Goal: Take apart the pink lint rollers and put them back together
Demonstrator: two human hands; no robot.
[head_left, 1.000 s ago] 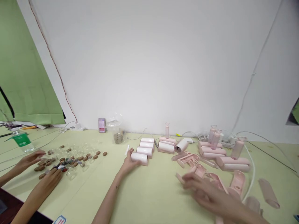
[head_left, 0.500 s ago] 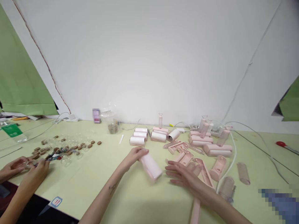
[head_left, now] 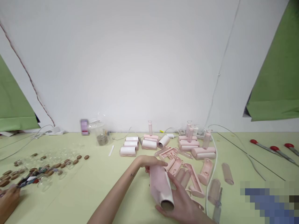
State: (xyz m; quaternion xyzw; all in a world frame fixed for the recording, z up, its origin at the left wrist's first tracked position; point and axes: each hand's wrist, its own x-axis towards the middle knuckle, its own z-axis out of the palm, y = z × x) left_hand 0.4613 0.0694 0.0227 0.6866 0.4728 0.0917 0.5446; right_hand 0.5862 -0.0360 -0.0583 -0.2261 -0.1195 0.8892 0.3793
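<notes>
In both of my hands is a pink lint roller with a white paper roll, its hollow brown core end facing me. My left hand grips its far end from above, the fingers partly hidden behind it. My right hand wraps its right side and near end, thumb along the side, fingers beneath. Just beyond lie loose pink shell halves and clear pinkish tubes. White paper rolls in pink shells are lined up behind my left hand.
Assembled pink rollers with upright handles stand at the back right. A white cable crosses the table there, near red-handled tools. Left are glass jars and brown corks, a plastic tub and another person's hand.
The roller has come nearer to me and turned, its hollow end now facing me. My right hand, apart from it before, has closed on it. The view has swung right.
</notes>
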